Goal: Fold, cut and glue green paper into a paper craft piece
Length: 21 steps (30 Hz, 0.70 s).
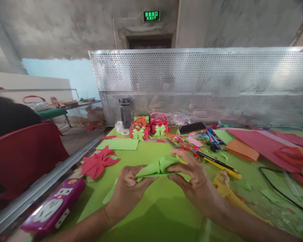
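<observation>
While left fingers (146,183) and right fingers (180,169) pinch its ends, folded green paper (153,168), creased midway, pointed leftward

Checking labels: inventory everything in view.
Folded paper: 1, green, held
Paper bags: 2, red, rear
Bottle: 1, grey, beside bags
Phone: 1, black, beyond hands
Paper strip: 1, green, mid-left
Cut paper: several, red, left
Power strip: 1, purple, left
Paper sheets: several, multicoloured, right
Tools, scraps: uncounted, mixed, right
Cable: 1, black, right
Worktable: 1, green, centre
Panel: 1, silver, behind worktable
Exit sign: 1, green, wall
Rear table: 1, unclear, left
Chair: 1, red, left
Person: 1, dark-clothed, left
Left hand, right hand: 2, bare, centre
</observation>
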{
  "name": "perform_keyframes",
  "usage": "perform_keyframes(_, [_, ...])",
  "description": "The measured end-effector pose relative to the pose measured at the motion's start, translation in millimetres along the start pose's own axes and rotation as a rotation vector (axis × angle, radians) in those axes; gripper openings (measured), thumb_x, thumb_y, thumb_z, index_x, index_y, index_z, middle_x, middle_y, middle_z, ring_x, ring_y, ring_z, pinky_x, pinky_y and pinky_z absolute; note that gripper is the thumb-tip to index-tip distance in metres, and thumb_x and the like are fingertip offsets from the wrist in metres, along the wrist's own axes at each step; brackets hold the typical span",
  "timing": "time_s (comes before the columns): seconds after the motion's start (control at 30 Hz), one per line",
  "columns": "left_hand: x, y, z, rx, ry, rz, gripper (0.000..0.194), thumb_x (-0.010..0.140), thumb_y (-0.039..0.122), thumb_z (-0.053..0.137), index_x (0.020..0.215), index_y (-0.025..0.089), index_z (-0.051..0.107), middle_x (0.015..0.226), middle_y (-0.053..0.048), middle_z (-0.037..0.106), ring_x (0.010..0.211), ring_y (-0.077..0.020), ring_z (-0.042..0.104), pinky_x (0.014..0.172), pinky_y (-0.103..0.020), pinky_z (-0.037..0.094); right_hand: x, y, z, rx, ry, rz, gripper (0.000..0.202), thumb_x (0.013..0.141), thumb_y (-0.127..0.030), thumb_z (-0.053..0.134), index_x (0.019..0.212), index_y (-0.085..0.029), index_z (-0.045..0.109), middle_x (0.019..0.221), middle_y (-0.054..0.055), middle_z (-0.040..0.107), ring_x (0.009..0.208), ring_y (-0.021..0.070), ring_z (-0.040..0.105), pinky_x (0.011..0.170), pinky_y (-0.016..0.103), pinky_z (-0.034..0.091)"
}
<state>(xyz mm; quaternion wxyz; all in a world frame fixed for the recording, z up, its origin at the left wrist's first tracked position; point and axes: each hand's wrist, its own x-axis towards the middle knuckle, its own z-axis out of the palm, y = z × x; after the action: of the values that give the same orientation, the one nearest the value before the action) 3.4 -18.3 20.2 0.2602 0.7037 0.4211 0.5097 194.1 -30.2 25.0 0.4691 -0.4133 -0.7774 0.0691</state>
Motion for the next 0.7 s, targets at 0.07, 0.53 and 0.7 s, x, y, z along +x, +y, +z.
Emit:
perform_keyframes(0.07, [-1.1, -1.6, -0.2, 0.005, -0.059, 0.023, 0.011, 0.069, 0.023, 0.065, 0.063, 0.014, 0.068, 0.05, 0.0, 0.059, 0.045, -0.0117, 0.051, 0.044, -0.019, 0.041, -0.9, 2.7, 2.6, 0.051, 0.002, 0.008, 0.01, 0.081, -0.027, 0.057, 0.081, -0.028, 0.067, 0.103, 0.005, 0.063, 0.094, 0.0244, 0.059, 0.081, 0.042, 0.049])
perform_keyframes(0.53, [1.6, 16.0, 0.1, -0.131, -0.09, -0.038, 0.01, 0.066, 0.017, 0.068, 0.057, 0.014, 0.064, 0.051, 0.005, 0.056, 0.044, -0.0075, 0.043, 0.045, -0.017, 0.037, -7.1, -4.5, 8.6, 0.058, 0.143, -0.105, 0.012, 0.076, -0.017, 0.063, 0.073, -0.029, 0.063, 0.061, -0.005, 0.065, 0.052, 0.0155, 0.06, 0.084, 0.042, 0.048])
perform_keyframes(0.7, [-0.4, 13.2, 1.5, -0.179, -0.121, -0.093, 0.012, 0.067, 0.018, 0.068, 0.057, 0.013, 0.062, 0.052, 0.004, 0.055, 0.047, -0.0082, 0.044, 0.045, -0.017, 0.036, -6.1, -6.1, 6.8, 0.035, 0.118, -0.1, 0.011, 0.076, -0.018, 0.063, 0.069, -0.027, 0.062, 0.057, -0.005, 0.063, 0.049, 0.0144, 0.056, 0.055, 0.031, 0.048])
